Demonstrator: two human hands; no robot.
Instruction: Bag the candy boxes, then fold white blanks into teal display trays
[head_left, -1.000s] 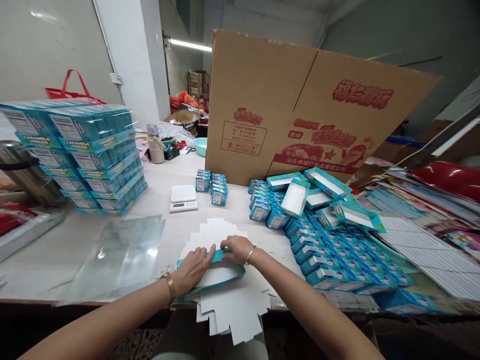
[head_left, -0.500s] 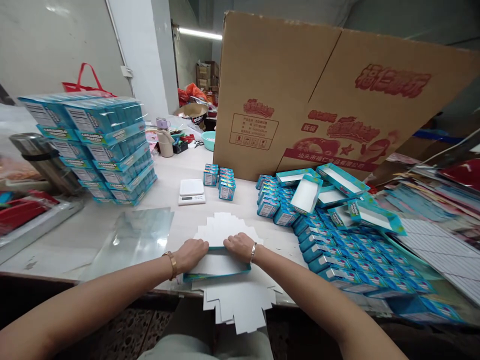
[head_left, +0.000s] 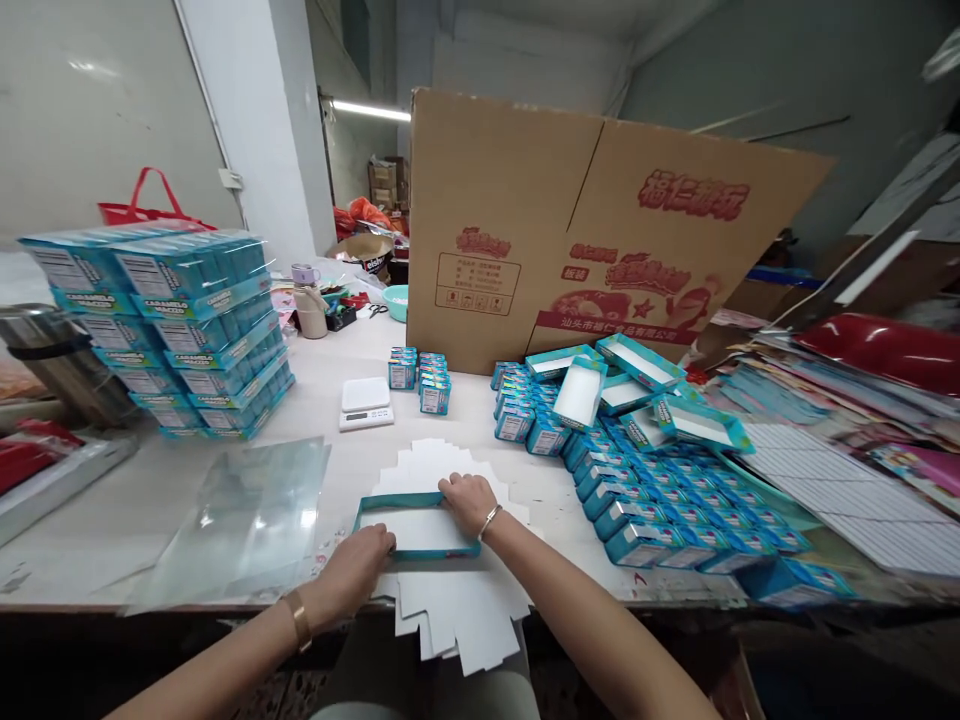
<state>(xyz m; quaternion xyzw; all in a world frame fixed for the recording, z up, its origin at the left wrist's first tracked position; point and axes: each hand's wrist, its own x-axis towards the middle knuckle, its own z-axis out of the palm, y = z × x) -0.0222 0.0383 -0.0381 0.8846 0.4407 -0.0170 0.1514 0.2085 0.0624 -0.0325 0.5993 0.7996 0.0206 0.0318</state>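
A shallow teal cardboard tray with a white inside [head_left: 411,524] sits in front of me, its four walls standing. My left hand [head_left: 358,568] is closed at its near left corner, thumb and fingers on the wall. At the far right corner, my right hand [head_left: 469,503] pinches the wall from above. Flat white die-cut card sheets [head_left: 463,612] lie under the tray and overhang the near table edge. More white card blanks [head_left: 442,458] spread out behind it.
Left are a clear plastic sheet [head_left: 236,510] and wrapped teal box stacks [head_left: 217,325]. A white scale [head_left: 366,404] stands ahead, near small teal boxes [head_left: 433,392]. Rows of teal boxes [head_left: 660,500] and finished trays [head_left: 580,392] fill the right. A large carton [head_left: 510,200] rises behind.
My left hand has moved from the tray's far wall to its near left corner. My right hand has shifted to the far right corner. The far wall now stands up. The view has turned slightly.
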